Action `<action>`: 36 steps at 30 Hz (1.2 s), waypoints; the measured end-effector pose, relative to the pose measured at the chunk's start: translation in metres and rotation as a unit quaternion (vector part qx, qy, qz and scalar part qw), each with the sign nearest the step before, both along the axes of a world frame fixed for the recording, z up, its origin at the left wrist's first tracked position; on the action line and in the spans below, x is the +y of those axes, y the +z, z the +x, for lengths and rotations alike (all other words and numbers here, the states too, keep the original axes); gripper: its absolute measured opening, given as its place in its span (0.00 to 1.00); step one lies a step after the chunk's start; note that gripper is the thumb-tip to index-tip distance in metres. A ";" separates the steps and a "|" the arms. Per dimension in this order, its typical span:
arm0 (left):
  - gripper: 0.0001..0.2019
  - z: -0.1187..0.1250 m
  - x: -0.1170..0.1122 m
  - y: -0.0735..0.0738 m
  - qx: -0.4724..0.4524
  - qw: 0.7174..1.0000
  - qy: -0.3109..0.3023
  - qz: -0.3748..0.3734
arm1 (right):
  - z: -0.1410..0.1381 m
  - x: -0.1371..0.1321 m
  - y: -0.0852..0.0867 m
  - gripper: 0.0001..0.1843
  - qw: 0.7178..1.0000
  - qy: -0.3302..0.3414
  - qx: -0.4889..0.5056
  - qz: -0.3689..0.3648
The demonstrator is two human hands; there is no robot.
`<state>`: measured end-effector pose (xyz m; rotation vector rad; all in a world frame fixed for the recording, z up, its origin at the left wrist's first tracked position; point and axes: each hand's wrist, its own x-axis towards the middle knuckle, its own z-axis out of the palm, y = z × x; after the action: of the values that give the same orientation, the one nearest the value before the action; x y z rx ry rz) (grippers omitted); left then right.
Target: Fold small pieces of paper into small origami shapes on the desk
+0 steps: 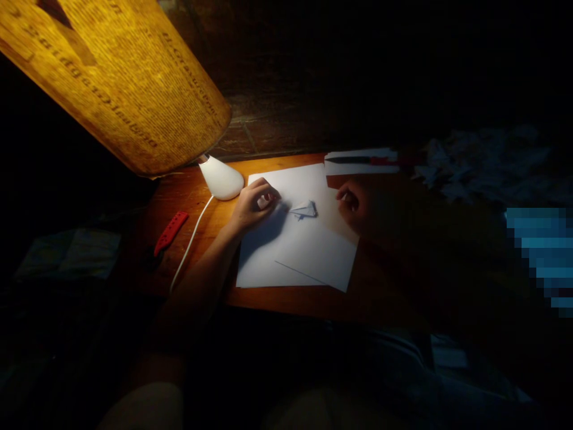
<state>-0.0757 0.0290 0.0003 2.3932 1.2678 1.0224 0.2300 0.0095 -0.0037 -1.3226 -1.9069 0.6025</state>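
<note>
A small folded paper figure [305,209] lies on white sheets of paper [295,257] on a wooden table [201,197]. My left hand [255,206] rests on the sheets just left of the figure, fingers curled into a loose fist, apart from it. My right hand [351,203] sits to the right of the figure, half in shadow, its fingers curled too. Neither hand touches the figure. What, if anything, lies inside the curled fingers is hidden.
A lit lamp with a printed yellow shade [116,77] and a white base [221,178] stands at the table's back left, its white cord [190,245] trailing toward me. A red strap-like object [171,232] lies left. More paper and a pen [362,160] sit behind.
</note>
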 end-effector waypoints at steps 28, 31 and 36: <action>0.25 0.007 -0.017 0.011 0.096 0.981 -0.167 -0.007 | -0.009 0.003 -0.002 0.20 0.961 0.197 -0.154 0.117; 0.25 0.006 -0.016 0.009 0.099 0.981 -0.168 -0.008 | -0.011 0.002 -0.003 0.22 0.952 0.217 -0.175 0.124; 0.25 0.007 -0.017 0.010 0.114 0.979 -0.167 0.002 | -0.013 0.002 -0.002 0.22 0.948 0.227 -0.184 0.123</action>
<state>-0.0687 0.0121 0.0104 2.6658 0.8793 0.6690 0.2171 0.0116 -0.0060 -0.8793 -2.5333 0.3278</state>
